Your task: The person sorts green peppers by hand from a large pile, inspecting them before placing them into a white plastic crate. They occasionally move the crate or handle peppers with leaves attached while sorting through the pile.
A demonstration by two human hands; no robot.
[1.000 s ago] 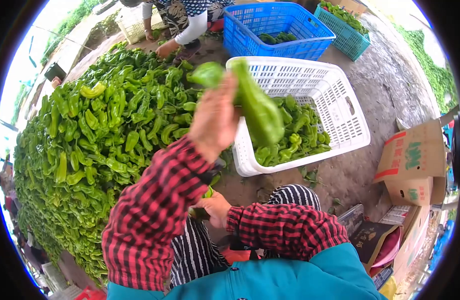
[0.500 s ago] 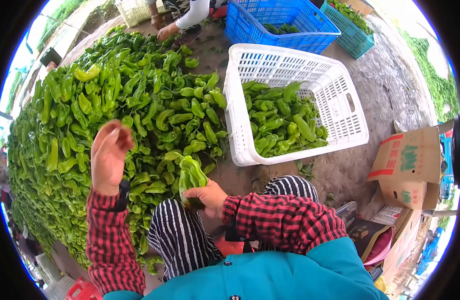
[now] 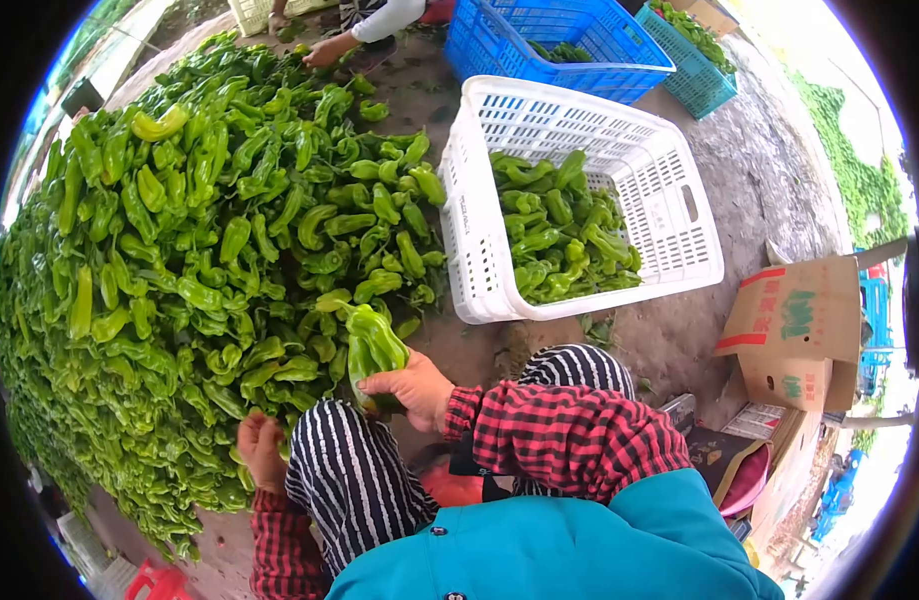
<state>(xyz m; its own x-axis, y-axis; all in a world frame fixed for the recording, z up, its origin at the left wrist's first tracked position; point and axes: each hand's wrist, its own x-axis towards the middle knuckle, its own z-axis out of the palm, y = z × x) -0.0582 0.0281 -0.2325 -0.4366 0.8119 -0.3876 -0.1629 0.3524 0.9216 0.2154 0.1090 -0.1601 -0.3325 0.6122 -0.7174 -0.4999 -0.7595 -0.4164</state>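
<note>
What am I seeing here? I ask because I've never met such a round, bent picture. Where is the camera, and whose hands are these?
The camera sits on a person's head and looks down; its wide lens bends the edges. Both checked sleeves are that person's own. The right hand grips green peppers above the knee. The left hand is low at the edge of the big pepper pile on the ground; whether it holds anything cannot be seen. Ahead stands a white crate partly filled with peppers, a blue crate behind it and a cardboard box to the right. At the top, another person's hand is at the pile's far edge.
</note>
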